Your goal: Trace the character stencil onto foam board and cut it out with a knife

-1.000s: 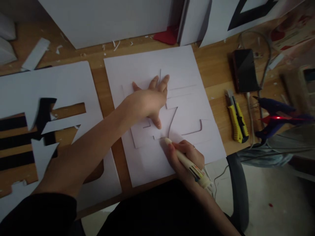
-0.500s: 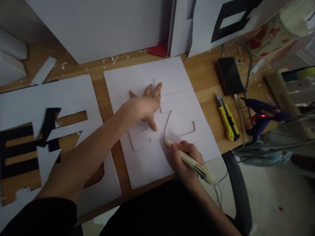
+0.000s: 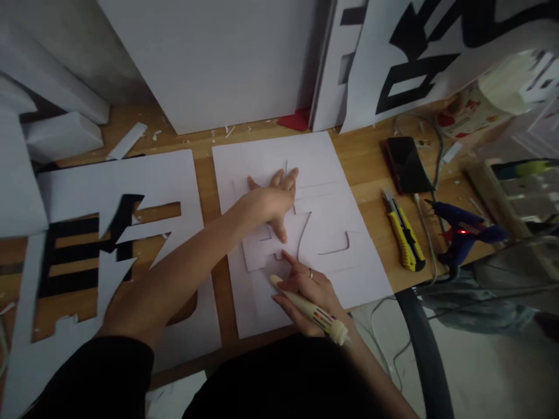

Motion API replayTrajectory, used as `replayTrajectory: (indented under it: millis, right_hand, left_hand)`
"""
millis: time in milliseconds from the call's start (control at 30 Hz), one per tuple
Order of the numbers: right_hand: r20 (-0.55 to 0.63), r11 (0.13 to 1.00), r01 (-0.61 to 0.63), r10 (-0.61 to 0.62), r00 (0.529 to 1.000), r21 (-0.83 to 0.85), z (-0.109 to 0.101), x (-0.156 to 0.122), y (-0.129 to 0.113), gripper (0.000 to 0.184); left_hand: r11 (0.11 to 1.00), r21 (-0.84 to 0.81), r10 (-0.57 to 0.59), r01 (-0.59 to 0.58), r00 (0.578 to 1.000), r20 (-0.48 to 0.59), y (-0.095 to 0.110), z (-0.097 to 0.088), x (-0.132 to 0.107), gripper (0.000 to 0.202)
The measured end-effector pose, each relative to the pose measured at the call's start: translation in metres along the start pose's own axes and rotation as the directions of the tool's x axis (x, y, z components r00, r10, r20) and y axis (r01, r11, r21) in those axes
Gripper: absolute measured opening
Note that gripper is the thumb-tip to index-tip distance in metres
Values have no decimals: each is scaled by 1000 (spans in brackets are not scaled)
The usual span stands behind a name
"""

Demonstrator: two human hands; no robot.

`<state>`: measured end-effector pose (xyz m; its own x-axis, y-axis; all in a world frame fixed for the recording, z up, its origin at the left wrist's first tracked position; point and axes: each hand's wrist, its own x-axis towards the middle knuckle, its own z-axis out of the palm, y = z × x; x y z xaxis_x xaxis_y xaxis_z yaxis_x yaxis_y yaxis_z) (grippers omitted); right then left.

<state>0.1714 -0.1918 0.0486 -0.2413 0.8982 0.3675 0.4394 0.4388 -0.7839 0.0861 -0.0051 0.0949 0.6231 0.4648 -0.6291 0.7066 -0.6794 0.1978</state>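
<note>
My left hand (image 3: 275, 203) lies with fingers spread on a white cut-out piece (image 3: 257, 253), which rests on a white sheet of board (image 3: 317, 156). Thin pencil-like lines and a dark curved line show on this board. Held in my right hand (image 3: 312, 288) is a thick cream multi-colour pen (image 3: 301, 304), its tip lifted or close over the lower part of the board; contact cannot be made out. The right index finger reaches out to the lower edge of the cut-out piece. Part of that piece is hidden under my left hand.
Left lies a white board with cut-out openings (image 3: 163, 169) and black shapes. At right are a yellow utility knife (image 3: 405, 235), a black phone-like device (image 3: 407, 166) with a cable, and a blue glue gun (image 3: 465, 230) with a red light. A large white panel (image 3: 236, 64) stands behind.
My right hand has moved left and down from the dark curve, and its index finger now extends to the cut-out's edge. My left hand stays spread in place. The view has shifted.
</note>
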Motion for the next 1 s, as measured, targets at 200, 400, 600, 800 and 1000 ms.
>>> replayTrajectory:
  millis: [200,400,600,800,1000]
  right_hand:
    - [139,999,-45,43,989,14,-7,7,-7,4]
    - [179,997,-73,72,981,4,-7,11,-11,4]
    - [164,982,-176,163,973,71,-12,9,-7,9]
    - [-170,917,-337,375,911,214,11,-8,0,7]
    - [-455,912,-383,282,845,-146,41,-5,-13,15]
  left_hand:
    - [999,-31,-13,13,1000,-21,-7,5,-5,137]
    - [988,-53,103,-143,883,-457,-32,42,-23,102]
    - [971,14,207,-238,812,-545,-41,76,-28,61]
    - [971,49,222,-234,809,-544,-42,84,-21,59]
    - [969,59,230,-238,799,-556,-43,85,-21,59]
